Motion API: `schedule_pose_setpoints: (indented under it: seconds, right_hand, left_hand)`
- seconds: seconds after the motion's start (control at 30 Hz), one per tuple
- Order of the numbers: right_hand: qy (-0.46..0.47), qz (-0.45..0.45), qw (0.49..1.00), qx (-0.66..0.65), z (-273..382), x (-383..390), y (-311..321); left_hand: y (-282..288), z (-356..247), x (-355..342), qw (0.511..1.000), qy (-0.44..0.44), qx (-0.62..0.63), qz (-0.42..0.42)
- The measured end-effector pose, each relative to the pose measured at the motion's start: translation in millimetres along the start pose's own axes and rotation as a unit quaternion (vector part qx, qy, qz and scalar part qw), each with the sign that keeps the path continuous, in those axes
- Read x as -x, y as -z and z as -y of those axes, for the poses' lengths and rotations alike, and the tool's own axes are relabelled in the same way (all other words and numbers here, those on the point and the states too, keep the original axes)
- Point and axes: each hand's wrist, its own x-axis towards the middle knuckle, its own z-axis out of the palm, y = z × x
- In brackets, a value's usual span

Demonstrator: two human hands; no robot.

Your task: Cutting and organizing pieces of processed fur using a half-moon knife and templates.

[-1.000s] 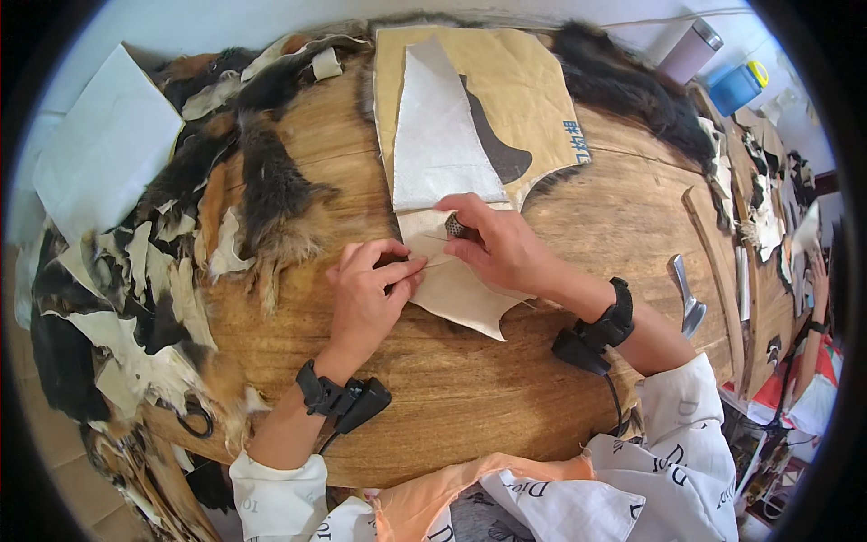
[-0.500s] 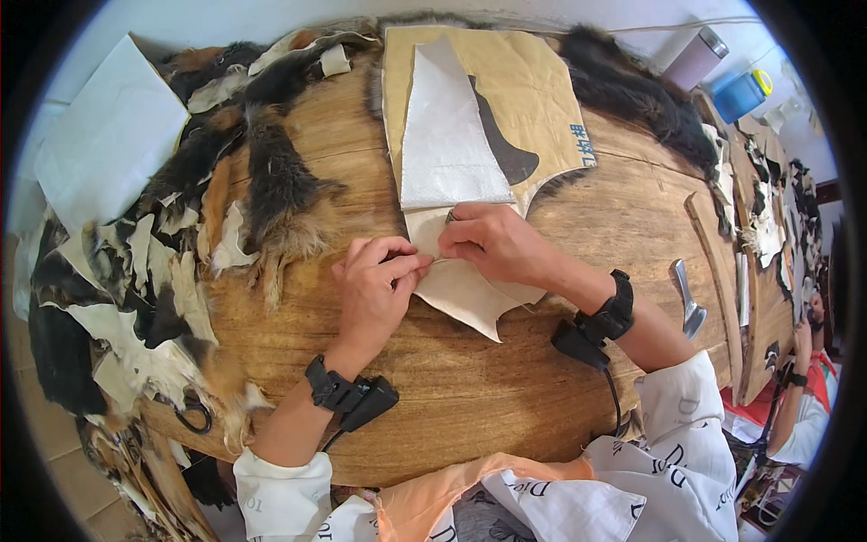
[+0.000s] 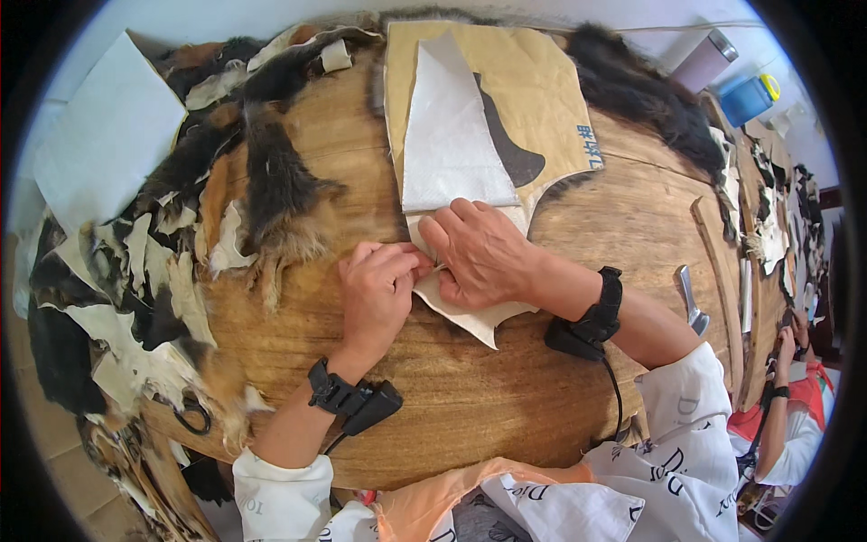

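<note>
A cream leather piece (image 3: 479,321) lies on the wooden table (image 3: 452,406), its upper part under a white textured panel (image 3: 452,135). That panel rests on brown paper (image 3: 551,90), beside a dark grey curved shape (image 3: 515,149). My left hand (image 3: 375,289) pinches the cream piece at its left edge, fingertips bunched. My right hand (image 3: 479,253) is curled over the same piece, touching the left fingertips; whatever its fingers hold is mostly hidden.
Fur and hide scraps (image 3: 135,361) pile along the left under a white sheet (image 3: 108,126). Dark fur (image 3: 632,90), a pink flask (image 3: 700,63) and a blue container (image 3: 745,99) are at upper right. A metal tool (image 3: 691,303) and wooden slat (image 3: 713,289) lie right; a co-worker (image 3: 786,425) works beyond.
My right hand has swung left and down over the left fingertips, covering the needle and thimble seen earlier. The co-worker's arms have shifted.
</note>
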Motion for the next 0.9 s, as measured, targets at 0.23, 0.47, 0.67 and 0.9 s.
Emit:
schedule_pose_setpoints:
  seconds: [0.23,0.47,0.67,0.9]
  right_hand:
    - [0.06,0.006,0.998,-0.007,0,-2,1]
    - [0.173,-0.091,0.979,0.065,2,12,11]
    - [0.156,-0.115,0.979,-0.056,13,16,29]
    - [0.006,-0.12,0.981,-0.153,32,56,38]
  left_hand:
    - [-1,-4,-3,0.999,0.011,-0.038,-0.005]
    - [0,-2,-3,0.999,-0.012,0.001,-0.041]
    - [2,-5,-2,1.0,0.0,-0.003,-0.015]
    - [4,-3,4,1.0,-0.03,-0.007,-0.002]
